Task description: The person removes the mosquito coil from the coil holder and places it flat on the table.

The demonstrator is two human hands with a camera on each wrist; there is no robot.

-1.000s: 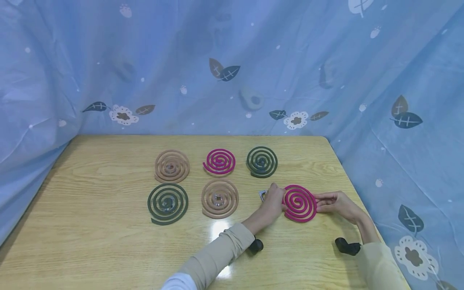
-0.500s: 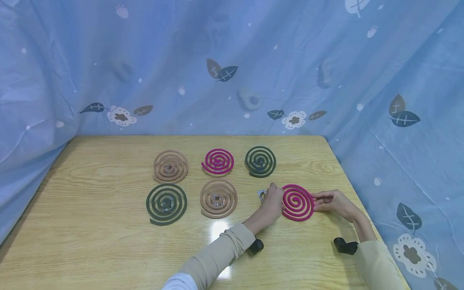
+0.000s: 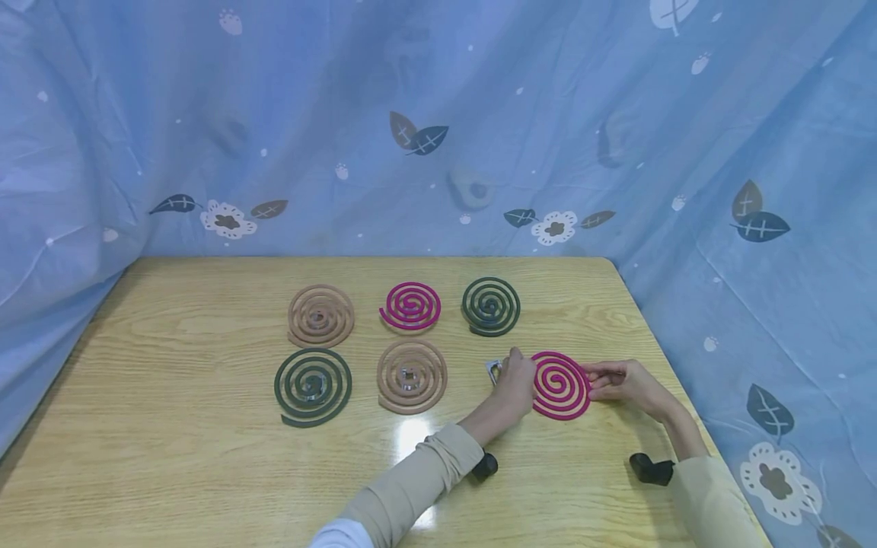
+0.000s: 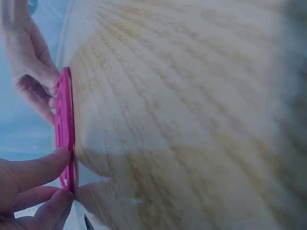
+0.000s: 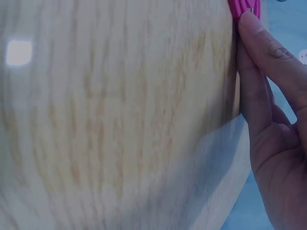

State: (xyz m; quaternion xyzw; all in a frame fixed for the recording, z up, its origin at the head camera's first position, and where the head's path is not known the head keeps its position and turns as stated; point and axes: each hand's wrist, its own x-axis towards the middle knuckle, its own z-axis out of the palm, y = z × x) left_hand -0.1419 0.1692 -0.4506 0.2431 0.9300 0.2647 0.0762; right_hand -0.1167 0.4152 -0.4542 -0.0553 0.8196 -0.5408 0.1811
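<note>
Nothing has clearly moved; left hand (image 3: 515, 385) and right hand (image 3: 627, 387) pinch the magenta mosquito coil (image 3: 558, 379), apparently last; five other coils (image 3: 490, 307) are already laid out.

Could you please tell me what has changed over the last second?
Nothing has visibly moved on the table; only the head view has shifted slightly. The left hand and right hand still pinch opposite edges of the front pink coil, neither grip let go. The other five coils stayed put.
</note>
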